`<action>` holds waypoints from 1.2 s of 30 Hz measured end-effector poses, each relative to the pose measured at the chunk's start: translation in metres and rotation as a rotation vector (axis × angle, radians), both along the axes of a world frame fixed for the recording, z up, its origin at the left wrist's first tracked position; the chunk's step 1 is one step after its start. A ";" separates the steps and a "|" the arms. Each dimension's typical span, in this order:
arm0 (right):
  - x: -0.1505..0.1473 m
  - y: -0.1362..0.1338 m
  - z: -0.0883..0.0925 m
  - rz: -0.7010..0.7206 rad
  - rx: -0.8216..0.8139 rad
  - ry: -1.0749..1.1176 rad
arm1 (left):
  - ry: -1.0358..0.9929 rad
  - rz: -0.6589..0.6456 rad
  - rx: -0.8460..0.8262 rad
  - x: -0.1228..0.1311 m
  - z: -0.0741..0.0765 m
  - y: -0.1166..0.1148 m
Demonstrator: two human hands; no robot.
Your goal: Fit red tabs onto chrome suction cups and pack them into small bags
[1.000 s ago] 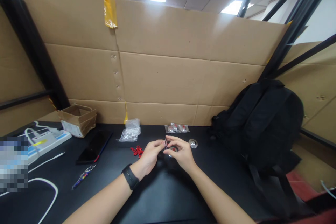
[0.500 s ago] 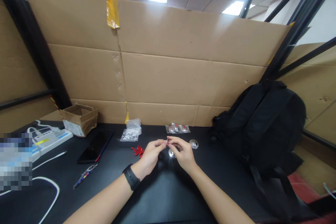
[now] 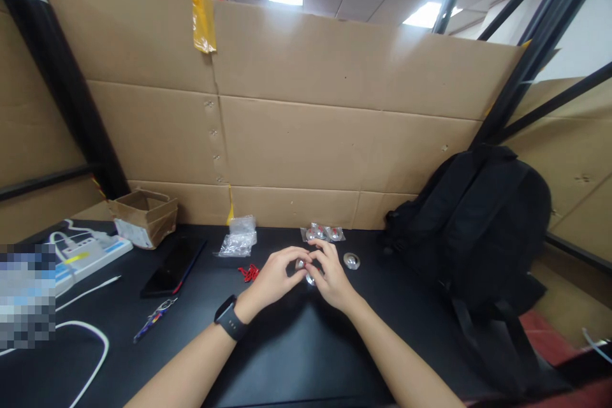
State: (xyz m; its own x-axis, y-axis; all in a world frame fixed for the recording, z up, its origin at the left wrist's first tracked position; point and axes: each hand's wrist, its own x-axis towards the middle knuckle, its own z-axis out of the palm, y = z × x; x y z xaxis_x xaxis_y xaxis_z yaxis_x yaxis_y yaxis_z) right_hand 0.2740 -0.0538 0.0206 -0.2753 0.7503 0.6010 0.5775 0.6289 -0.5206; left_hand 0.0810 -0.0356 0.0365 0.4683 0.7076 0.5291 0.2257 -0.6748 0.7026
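My left hand (image 3: 276, 275) and my right hand (image 3: 331, 277) meet over the black table, fingers curled towards each other. Between their fingertips sits a small shiny piece with some red on it (image 3: 301, 264); fingers cover much of it, so its kind is unclear. Under the right fingers, a round silvery disc (image 3: 310, 280) partly shows. Another round, clear-and-silver disc (image 3: 351, 261) lies right of the right hand. Behind the hands are several small discs in clear packets (image 3: 321, 233). A tangle of red cord (image 3: 248, 273) lies left of my left hand.
Crumpled clear plastic bags (image 3: 238, 239) lie at the back. Left are a phone (image 3: 174, 268), a keychain-like item (image 3: 155, 319), an open cardboard box (image 3: 146, 217) and a power strip (image 3: 95, 261) with white cables. A black backpack (image 3: 482, 236) stands right; a cardboard wall (image 3: 306, 140) closes the back.
Both hands have turned and their fingers have arched over the small piece, which now shows more shine and red between them. The view has shifted slightly.
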 end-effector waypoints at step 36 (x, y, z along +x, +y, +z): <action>0.036 0.023 -0.016 0.009 -0.242 -0.236 | 0.510 0.261 0.155 -0.005 -0.026 0.012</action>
State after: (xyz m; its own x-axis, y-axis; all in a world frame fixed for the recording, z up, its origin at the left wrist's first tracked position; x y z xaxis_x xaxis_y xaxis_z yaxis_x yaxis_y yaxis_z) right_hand 0.3101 -0.0312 0.0049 -0.3927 0.8605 0.3245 0.6952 0.5087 -0.5078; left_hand 0.0760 -0.0239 0.0109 0.5121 0.7656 0.3893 0.6811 -0.6381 0.3591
